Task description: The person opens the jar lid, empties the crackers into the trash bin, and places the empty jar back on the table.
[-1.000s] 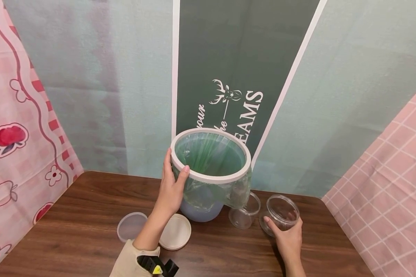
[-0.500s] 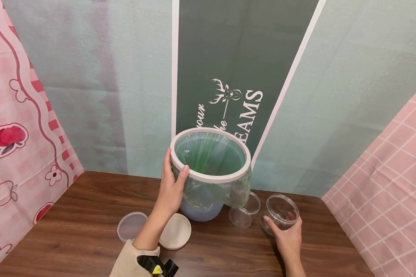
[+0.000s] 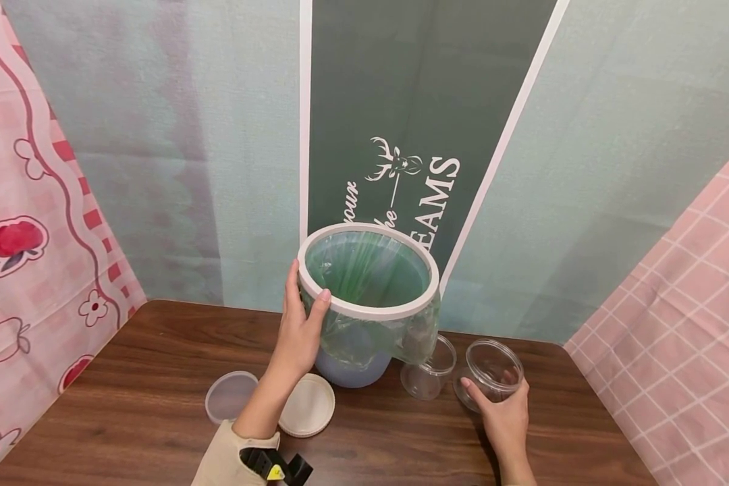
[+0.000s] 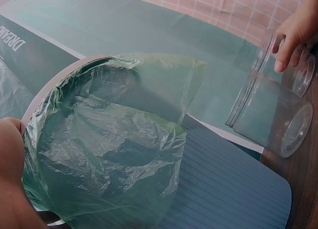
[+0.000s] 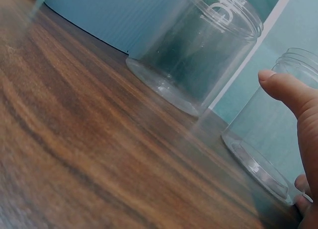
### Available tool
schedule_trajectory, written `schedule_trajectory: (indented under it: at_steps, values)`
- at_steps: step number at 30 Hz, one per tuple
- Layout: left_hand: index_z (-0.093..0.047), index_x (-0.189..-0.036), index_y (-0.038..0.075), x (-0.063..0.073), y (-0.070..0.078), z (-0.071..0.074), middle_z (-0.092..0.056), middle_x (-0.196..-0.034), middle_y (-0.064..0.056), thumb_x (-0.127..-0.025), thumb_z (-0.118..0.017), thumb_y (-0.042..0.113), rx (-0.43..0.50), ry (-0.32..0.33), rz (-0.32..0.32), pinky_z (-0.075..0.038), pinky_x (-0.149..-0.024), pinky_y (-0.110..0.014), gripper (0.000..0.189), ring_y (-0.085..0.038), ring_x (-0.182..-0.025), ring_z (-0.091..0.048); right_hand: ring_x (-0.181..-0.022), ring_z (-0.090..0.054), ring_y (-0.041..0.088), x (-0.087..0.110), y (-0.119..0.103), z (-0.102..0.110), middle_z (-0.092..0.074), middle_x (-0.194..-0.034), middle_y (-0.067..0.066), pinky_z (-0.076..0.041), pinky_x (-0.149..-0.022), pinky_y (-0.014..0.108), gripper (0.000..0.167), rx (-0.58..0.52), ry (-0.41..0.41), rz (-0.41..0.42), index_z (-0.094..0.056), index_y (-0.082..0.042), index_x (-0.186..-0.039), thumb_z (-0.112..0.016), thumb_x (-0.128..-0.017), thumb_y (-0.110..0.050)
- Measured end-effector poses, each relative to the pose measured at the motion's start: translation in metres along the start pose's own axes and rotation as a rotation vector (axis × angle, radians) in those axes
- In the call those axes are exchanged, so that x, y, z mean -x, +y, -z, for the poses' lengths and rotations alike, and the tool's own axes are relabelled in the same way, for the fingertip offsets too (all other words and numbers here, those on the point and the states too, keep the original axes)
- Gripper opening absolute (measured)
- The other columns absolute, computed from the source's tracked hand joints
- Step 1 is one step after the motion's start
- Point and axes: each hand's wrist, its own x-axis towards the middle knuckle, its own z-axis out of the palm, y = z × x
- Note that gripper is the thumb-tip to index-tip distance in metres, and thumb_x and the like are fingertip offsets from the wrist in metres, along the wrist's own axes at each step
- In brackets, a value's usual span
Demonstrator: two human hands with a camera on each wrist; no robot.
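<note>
A blue trash bin [image 3: 355,371] with a white rim ring [image 3: 370,312] stands upright on the table, lined with a green plastic bag [image 4: 109,154] that folds out over its edge. My left hand [image 3: 299,337] grips the bin at its left side, thumb near the front of the ring. To the right, my right hand [image 3: 507,422] holds a lidless clear plastic jar [image 3: 482,368], thumb on the near side and fingers behind it. Between that jar and the bin stands a second clear jar [image 5: 198,60], also lidless, partly covered by the hanging bag in the head view.
Two round lids lie left of the bin's base: a translucent one [image 3: 229,398] and a cream one [image 3: 307,406], both partly behind the left forearm. The brown wooden table [image 3: 140,385] is enclosed by a green backdrop [image 3: 261,169] and pink cloths at the sides.
</note>
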Motion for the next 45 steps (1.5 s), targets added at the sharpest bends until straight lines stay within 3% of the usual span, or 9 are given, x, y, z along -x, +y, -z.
schedule_trajectory:
  at_steps: [31, 45]
  values:
    - [-0.001, -0.163, 0.029, 0.0007, -0.0002, -0.0008, -0.007, -0.171, -0.001, -0.103, -0.049, 0.045, -0.007, 0.012, -0.008, -0.019, -0.124, -0.059, 0.079, -0.023, -0.158, -0.012, -0.142, -0.036, 0.045, -0.0015, -0.0009, 0.0013, -0.04, -0.151, 0.026, -0.03, -0.113, 0.062, 0.118, 0.023, -0.06, -0.037, -0.016, -0.007, -0.159, -0.089, -0.074, -0.045]
    - [-0.001, -0.163, 0.03, 0.0003, -0.0012, -0.0001, -0.007, -0.171, -0.001, -0.102, -0.049, 0.044, -0.004, 0.01, -0.019, -0.019, -0.124, -0.059, 0.079, -0.024, -0.158, -0.013, -0.142, -0.037, 0.045, -0.0008, -0.0013, 0.0003, -0.041, -0.15, 0.025, -0.03, -0.113, 0.062, 0.117, 0.039, -0.042, -0.03, -0.019, -0.008, -0.158, -0.089, -0.073, -0.045]
